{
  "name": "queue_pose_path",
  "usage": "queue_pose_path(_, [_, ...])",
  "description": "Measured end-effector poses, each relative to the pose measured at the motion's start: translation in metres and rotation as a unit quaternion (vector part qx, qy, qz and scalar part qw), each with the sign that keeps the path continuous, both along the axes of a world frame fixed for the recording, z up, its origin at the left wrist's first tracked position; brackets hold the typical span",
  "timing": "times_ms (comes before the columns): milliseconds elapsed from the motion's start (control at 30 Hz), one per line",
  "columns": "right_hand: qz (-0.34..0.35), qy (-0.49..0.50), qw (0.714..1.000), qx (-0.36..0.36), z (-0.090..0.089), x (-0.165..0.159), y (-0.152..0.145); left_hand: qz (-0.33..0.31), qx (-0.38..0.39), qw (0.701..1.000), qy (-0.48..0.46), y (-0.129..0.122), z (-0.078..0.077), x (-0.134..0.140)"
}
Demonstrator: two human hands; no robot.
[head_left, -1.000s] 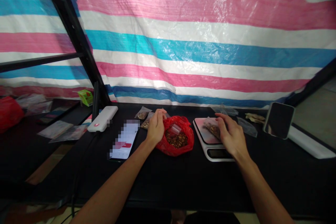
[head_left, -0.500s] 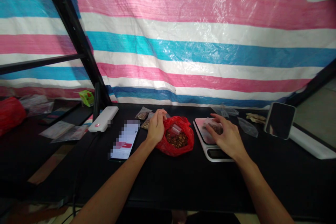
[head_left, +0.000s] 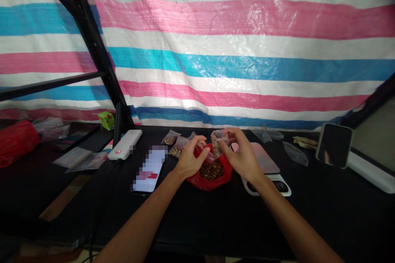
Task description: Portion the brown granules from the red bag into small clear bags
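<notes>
The red bag (head_left: 203,185) lay spread wide with brown pieces (head_left: 212,171) inside it. The right hand (head_left: 242,154) held a small clear bag (head_left: 217,146), partly filled, above the red bag's far side, pinching its edge between thumb and fingers. The left hand (head_left: 190,159) hung over the red bag's left rim, fingers curled; whether they gripped the clear cup (head_left: 210,157) in its mouth, I could not tell. The step looked like handling that portion; the next move seemed to call for a steady, upright hold. Filled bags (head_left: 176,151) lay just behind and left of the red bag, a phone (head_left: 149,174) farther left, and a scale (head_left: 266,159) to its right. The cup and left hand crowded the mouth.
</notes>
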State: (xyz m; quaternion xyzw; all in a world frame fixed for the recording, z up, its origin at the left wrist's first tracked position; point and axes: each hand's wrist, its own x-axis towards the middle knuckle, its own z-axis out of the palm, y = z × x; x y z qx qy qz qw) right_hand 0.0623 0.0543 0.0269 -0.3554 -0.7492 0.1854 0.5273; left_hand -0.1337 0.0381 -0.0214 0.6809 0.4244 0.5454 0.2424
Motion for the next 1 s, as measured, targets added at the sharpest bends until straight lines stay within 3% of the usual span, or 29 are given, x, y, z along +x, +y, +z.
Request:
queue_pose_path(133, [0.073,0.043,0.996,-0.023,-0.016,-0.037,0.014,0.022,0.015,0.999,0.039,0.002,0.001,-0.004])
queue_pose_path(267, [0.093,0.075,0.989,-0.083,-0.031,-0.035,0.017,0.023,0.013,0.998,0.053,0.003,0.0,-0.003])
queue_pose_path(433, [0.118,-0.006,0.989,-0.085,-0.023,-0.011,0.012,-0.003,0.002,0.999,0.034,0.003,-0.003,0.0])
queue_pose_path(567, [0.072,-0.007,0.996,-0.05,-0.02,-0.009,0.016,-0.003,-0.002,1.0,0.021,0.001,-0.003,-0.002])
queue_pose_path(767, [0.064,-0.032,0.997,0.002,-0.021,-0.009,0.016,0.027,0.02,0.999,0.037,0.002,-0.001,0.0])
queue_pose_path(1000, [0.083,-0.038,0.996,-0.003,-0.017,-0.009,0.012,0.057,0.027,0.998,0.026,0.001,-0.002,0.0])
